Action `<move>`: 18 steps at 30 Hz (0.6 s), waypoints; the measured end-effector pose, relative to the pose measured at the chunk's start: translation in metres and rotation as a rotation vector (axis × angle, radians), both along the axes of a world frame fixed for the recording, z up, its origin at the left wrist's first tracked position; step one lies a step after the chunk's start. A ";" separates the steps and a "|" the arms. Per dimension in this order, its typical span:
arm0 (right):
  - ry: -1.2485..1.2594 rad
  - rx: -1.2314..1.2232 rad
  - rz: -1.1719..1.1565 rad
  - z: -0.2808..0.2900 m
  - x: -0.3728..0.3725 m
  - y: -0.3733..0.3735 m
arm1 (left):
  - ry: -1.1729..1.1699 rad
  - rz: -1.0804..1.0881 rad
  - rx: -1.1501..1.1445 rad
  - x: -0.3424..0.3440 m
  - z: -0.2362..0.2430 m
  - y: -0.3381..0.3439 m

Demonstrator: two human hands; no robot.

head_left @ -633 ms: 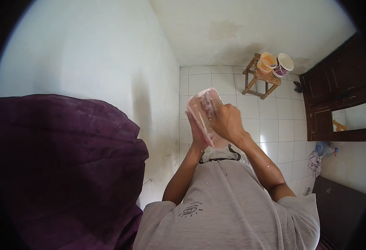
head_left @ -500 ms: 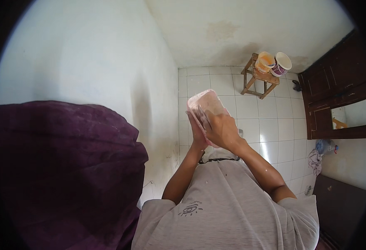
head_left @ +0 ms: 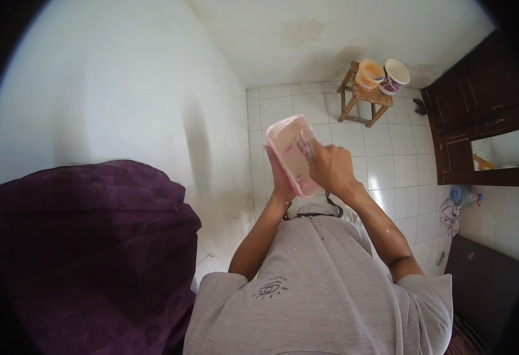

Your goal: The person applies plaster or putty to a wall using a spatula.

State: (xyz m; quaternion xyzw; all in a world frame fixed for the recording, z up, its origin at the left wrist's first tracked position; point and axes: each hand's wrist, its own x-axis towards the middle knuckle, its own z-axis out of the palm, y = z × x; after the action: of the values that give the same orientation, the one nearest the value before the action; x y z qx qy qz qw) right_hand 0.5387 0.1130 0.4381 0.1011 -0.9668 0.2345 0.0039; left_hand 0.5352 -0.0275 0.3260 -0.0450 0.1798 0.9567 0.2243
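Observation:
A shallow pink tray (head_left: pixel 285 141) with rounded corners is held in front of me, its inside smeared with pale paste. My left hand (head_left: pixel 281 179) is closed round the tray's left side and supports it from below. Over the tray's right edge, my right hand (head_left: pixel 334 169) is closed on a putty knife (head_left: pixel 305 148). The flat blade is coated with whitish paste and lies within the tray. My fingers hide its handle.
A wooden stool (head_left: pixel 366 94) by the far wall bears an orange-stained bucket (head_left: pixel 369 76) and a white-and-purple bucket (head_left: pixel 395 77). Purple cloth (head_left: pixel 94 236) covers something large at left. A dark wooden cabinet (head_left: pixel 466 106) and a plastic water bottle (head_left: pixel 463 195) are at right.
My right hand has drawn the putty knife rightward across the tray, uncovering more of its inside. The tray remains in my left hand. My view has tilted slightly.

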 end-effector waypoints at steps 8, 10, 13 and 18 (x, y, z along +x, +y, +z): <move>0.036 -0.075 0.079 0.000 -0.002 0.047 | -0.013 0.012 -0.178 -0.005 0.033 0.042; 0.020 -0.017 0.039 0.003 -0.011 0.063 | -0.027 0.029 -0.123 -0.007 0.026 0.061; 0.096 -0.089 0.026 0.004 -0.017 0.072 | 0.053 0.057 -0.359 -0.010 0.031 0.092; 0.026 -0.120 0.221 0.010 -0.004 0.126 | -0.046 -0.042 0.038 -0.008 0.023 0.107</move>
State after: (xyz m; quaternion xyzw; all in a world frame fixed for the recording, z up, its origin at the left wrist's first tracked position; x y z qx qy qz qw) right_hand 0.5342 0.2394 0.4477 0.2095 -0.9340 0.2895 -0.0033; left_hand 0.5268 0.0795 0.3487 -0.0591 0.1573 0.9538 0.2492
